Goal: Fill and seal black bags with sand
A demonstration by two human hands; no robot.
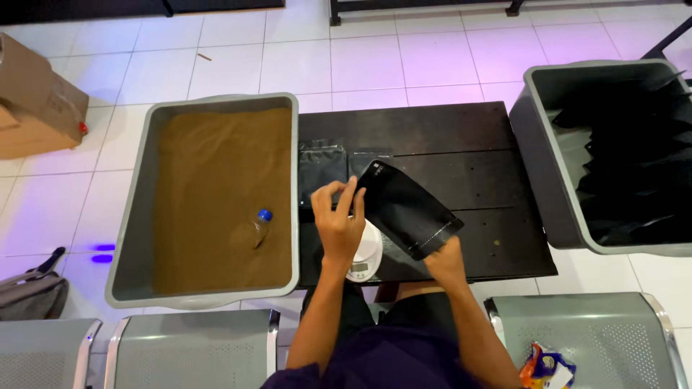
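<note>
I hold a black stand-up pouch (405, 207) tilted over the dark low table (461, 137). My left hand (337, 220) pinches its upper corner, and my right hand (445, 261) grips its lower end near the seal strip. Under my left hand sits a small white kitchen scale (366, 258). Two more flat black pouches (322, 167) lie on the table behind it.
A grey tub (137, 216) of brown powder with a half-buried plastic bottle (259, 227) stands at left. A second grey tub (548, 144) at right holds several black pouches. Grey metal seats (598, 338) sit near me, one with a snack packet (546, 366). A cardboard box (36, 101) is far left.
</note>
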